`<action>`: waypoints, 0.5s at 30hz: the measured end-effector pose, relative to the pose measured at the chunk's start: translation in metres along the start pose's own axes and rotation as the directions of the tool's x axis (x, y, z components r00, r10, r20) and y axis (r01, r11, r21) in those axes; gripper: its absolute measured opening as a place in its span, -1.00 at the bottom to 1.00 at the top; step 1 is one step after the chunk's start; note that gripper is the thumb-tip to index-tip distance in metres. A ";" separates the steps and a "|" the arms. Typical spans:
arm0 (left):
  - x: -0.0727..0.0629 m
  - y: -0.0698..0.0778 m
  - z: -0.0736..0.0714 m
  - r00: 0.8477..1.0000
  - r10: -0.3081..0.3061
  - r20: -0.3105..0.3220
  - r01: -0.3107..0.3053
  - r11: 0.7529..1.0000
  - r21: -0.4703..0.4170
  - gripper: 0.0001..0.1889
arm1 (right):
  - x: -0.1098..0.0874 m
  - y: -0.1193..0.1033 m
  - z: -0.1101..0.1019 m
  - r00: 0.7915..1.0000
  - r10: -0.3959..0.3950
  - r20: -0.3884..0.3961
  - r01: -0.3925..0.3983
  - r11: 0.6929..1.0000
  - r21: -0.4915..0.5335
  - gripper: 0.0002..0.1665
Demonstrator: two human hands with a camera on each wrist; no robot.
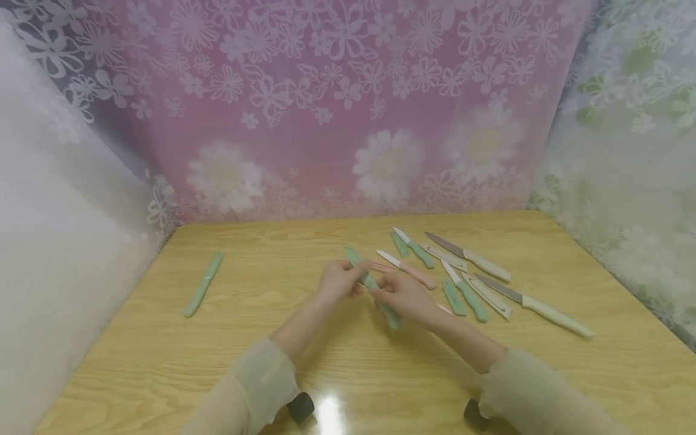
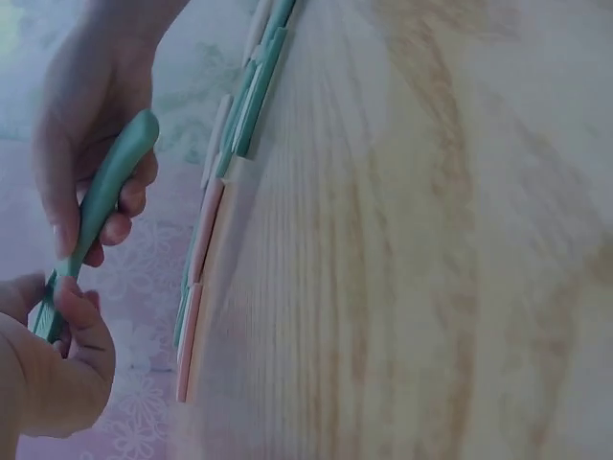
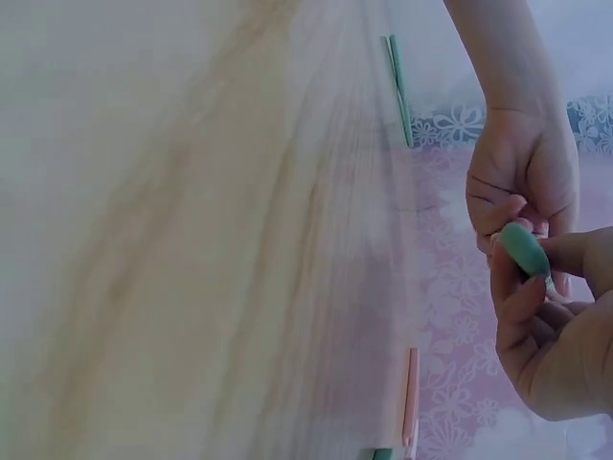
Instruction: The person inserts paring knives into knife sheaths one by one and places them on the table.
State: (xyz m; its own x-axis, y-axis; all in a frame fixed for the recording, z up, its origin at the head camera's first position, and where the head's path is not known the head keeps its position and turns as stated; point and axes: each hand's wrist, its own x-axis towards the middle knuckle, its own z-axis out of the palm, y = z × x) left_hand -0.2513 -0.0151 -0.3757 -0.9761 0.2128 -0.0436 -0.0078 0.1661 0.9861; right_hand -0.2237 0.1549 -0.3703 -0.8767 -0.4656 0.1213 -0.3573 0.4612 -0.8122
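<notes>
Above the middle of the table, both hands hold a green-handled paring knife [image 2: 120, 177]. My left hand [image 1: 339, 281] pinches its green sheath [image 1: 351, 256] at the far end. The right hand [image 1: 408, 296] grips the handle, whose butt points down toward me in the head view. The left wrist view shows the sheath [image 2: 46, 318] between the left fingers and thumb, with the blade hidden. Just beyond the right hand lies a pink-handled knife [image 1: 415, 275] with a bare white blade, beside a pink sheath [image 1: 383, 266] partly behind the fingers.
At the left lies a green sheathed knife [image 1: 203, 284]. On the right are two bare green-handled knives [image 1: 472, 300] with green sheaths [image 1: 454, 297], and two cream-handled knives [image 1: 557, 315] with dark blades near cream sheaths [image 1: 489, 296]. A flowered curtain [image 1: 326, 151] hangs along the back edge.
</notes>
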 end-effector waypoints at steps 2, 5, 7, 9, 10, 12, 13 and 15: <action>-0.004 0.000 0.001 1.000 0.028 0.007 -0.029 0.991 0.127 -0.57 | 0.003 -0.001 0.001 0.999 -0.022 -0.035 0.020 0.998 -0.062 -0.74; -0.008 0.002 0.002 0.999 0.036 0.027 -0.041 0.976 0.214 -0.59 | 0.006 -0.002 0.003 0.996 -0.046 -0.077 0.036 0.991 -0.131 -0.66; -0.010 0.005 0.002 1.000 0.021 0.018 -0.024 0.977 0.213 -0.61 | 0.007 -0.003 0.004 0.993 -0.061 -0.102 0.042 0.984 -0.175 -0.48; -0.012 0.008 0.001 1.000 0.012 0.010 -0.014 0.980 0.199 -0.64 | 0.009 -0.005 0.005 0.992 -0.054 -0.111 0.033 0.982 -0.184 -0.37; -0.012 0.009 0.000 1.000 0.005 0.003 -0.005 0.983 0.182 -0.66 | 0.009 -0.005 0.006 0.992 -0.056 -0.113 0.033 0.981 -0.192 -0.39; -0.013 0.012 -0.004 1.000 0.003 -0.011 -0.002 0.988 0.155 -0.68 | 0.010 -0.006 0.007 0.992 -0.066 -0.107 0.042 0.977 -0.211 -0.43; -0.013 0.013 -0.007 1.000 0.000 -0.022 0.003 0.989 0.146 -0.69 | 0.010 -0.006 0.007 0.993 -0.069 -0.097 0.047 0.977 -0.208 -0.49; -0.011 0.015 -0.017 0.999 0.009 -0.047 -0.002 0.989 0.148 -0.73 | 0.008 -0.003 0.006 0.995 -0.073 -0.073 0.058 0.981 -0.184 -0.51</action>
State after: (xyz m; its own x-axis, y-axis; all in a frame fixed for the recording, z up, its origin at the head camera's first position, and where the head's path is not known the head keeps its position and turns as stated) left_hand -0.2445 -0.0315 -0.3580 -0.9853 0.1685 -0.0271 0.0261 0.3061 0.9516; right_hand -0.2280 0.1448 -0.3701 -0.8695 -0.4414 0.2217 -0.4612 0.5646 -0.6845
